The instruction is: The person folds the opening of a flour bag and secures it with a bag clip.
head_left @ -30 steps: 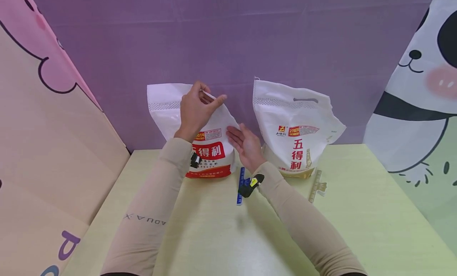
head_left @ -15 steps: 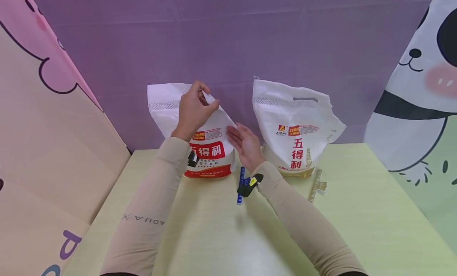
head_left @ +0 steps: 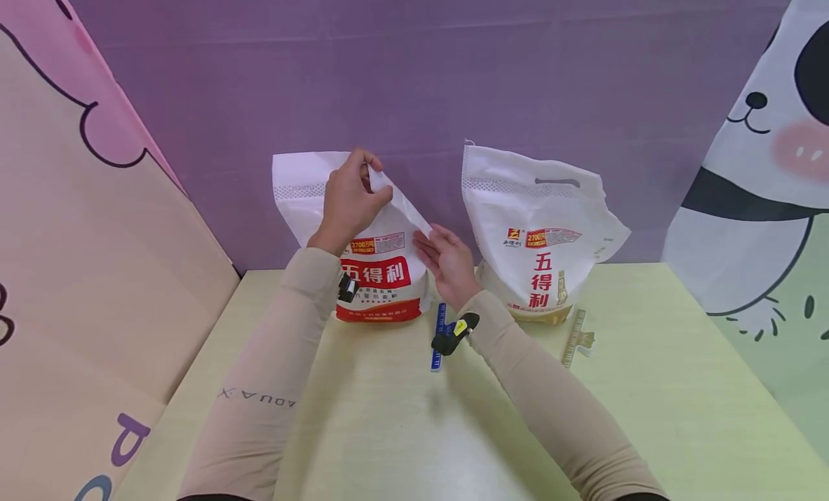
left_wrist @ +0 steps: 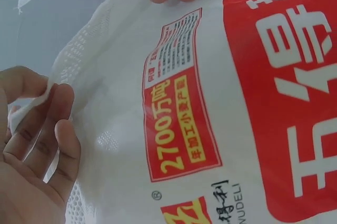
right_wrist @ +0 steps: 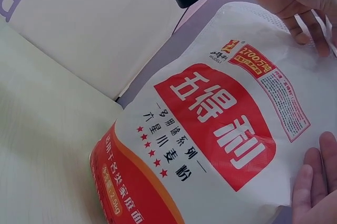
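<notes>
A pale yellow-green desk fills the lower half of the frame, its far edge meeting the purple backdrop. At the centre of the frame a white flour bag with a red label stands upright on the desk at that far edge, and a second white flour bag with gold print stands just right of centre, apart from the first. A blue clip lies flat on the desk between the bags, in front of them, and a beige clip lies in front of the right-hand bag's lower right corner.
</notes>
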`<state>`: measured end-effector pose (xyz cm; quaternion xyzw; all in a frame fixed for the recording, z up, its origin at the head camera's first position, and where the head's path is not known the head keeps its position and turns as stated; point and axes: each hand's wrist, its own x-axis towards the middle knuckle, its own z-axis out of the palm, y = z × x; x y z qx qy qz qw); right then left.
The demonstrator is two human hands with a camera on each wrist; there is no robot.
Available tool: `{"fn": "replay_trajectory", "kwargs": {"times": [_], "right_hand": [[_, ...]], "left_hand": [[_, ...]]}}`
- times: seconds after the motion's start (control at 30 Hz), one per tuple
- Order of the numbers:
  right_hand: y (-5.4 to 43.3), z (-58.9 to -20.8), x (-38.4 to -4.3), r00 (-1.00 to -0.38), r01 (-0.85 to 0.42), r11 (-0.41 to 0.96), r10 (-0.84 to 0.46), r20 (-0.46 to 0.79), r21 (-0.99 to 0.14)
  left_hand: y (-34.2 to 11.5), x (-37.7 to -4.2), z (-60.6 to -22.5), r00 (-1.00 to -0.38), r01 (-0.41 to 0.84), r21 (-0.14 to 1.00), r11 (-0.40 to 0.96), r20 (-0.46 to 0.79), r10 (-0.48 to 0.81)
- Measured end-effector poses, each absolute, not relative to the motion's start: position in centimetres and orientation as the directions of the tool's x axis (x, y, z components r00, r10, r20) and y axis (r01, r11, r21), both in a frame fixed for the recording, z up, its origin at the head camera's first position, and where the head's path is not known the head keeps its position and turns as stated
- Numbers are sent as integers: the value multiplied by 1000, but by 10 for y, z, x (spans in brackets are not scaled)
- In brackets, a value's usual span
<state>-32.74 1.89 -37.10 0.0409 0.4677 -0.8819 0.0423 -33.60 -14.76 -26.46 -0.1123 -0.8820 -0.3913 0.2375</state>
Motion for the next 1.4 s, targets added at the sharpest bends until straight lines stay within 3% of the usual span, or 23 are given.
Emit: {"fn": "replay_trajectory", "kwargs": {"times": [0.53, 1.4], "right_hand": [[18, -369, -327, -987, 150, -546, -27, -161, -824], [22, -370, -329, -979, 184, -441, -6, -202, -879]], "left_hand": [[-154, -331, -265, -858, 357, 568, 741, 513, 20], [-153, -335, -272, -817, 352, 341, 871, 566, 109]]}}
